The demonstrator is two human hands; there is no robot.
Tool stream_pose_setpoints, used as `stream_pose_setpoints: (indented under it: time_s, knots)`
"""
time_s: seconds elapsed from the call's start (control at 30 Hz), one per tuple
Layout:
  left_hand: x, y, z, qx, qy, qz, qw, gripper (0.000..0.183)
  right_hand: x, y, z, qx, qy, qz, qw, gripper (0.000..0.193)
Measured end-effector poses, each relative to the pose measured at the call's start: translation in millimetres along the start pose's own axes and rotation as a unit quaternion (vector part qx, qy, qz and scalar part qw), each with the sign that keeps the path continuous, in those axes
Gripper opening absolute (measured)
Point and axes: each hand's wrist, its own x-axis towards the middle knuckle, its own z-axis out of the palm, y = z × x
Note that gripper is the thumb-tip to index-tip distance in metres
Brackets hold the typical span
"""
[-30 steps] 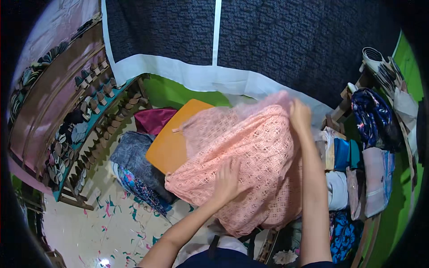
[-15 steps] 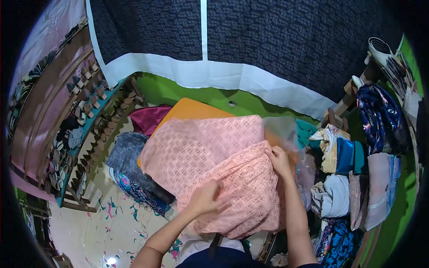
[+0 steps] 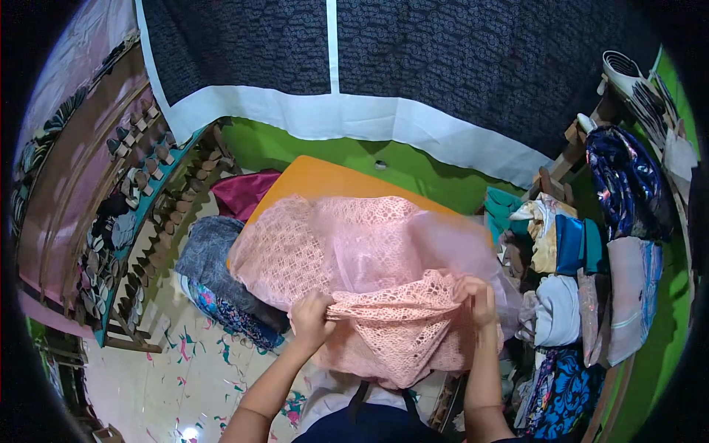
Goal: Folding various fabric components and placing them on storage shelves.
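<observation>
An orange board [image 3: 317, 181] is being covered by a pink lace cloth [image 3: 332, 251], while a maroon cloth [image 3: 240, 193] and grey and blue floral cloths [image 3: 214, 258] are being carried beside it above the patterned floor [image 3: 177, 369].

Both hands, left hand [image 3: 314, 319] and right hand [image 3: 476, 299], are now bunching the pink lace cloth [image 3: 347, 258] together at 6 o'clock, uncovering more orange board [image 3: 310, 181] toward 12.

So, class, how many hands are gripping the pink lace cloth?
2. The left hand grips the bunched edge of the pink lace cloth at lower centre; the right hand grips it further right. No others show.
</observation>
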Motion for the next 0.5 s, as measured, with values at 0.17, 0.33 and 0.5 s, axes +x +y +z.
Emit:
stream_pose_setpoints:
  time_s: [0.17,0.33,0.5]
  knots:
    - [-14.2,-3.2,-17.9,-0.012,-0.023,0.104,0.994,0.028,13.7,-2.0,25.6,-0.298,-0.286,0.129,0.901,0.046]
    - [-41.1,8.2,-35.7,-0.054,-0.176,0.239,0.953,0.038,26.5,4.1,47.8,-0.262,-0.271,0.132,0.917,0.078]
    - [-82.2,-6.3,-59.6,-0.013,-0.312,0.225,0.923,0.055,21.7,-45.4,135.3,-0.292,-0.284,0.208,0.889,0.08]
